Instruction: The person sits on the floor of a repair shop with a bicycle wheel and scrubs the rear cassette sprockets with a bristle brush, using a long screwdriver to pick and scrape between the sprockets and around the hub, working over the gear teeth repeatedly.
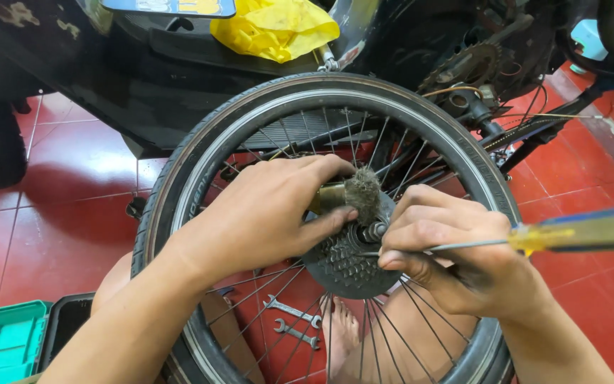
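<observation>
Head view: left hand point(264, 213) grip pinching grey fibre wad point(362, 192) at cassette point(346, 267), bicycle wheel point(200, 149) centre. Right hand point(456, 256) grip pinching yellow-handled screwdriver point(577, 233), tip beside cassette. Two wrenches point(293, 323) on floor below cassette.

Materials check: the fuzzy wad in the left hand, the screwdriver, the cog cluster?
Wad: grey fibrous stuff, maybe steel wool or a dirty rag; matted, frayed look. Screwdriver: bare metal shaft, translucent yellow handle with a blue end, likely plastic. Cog cluster: dark, dull metal, toothed, seemingly greasy.
</observation>
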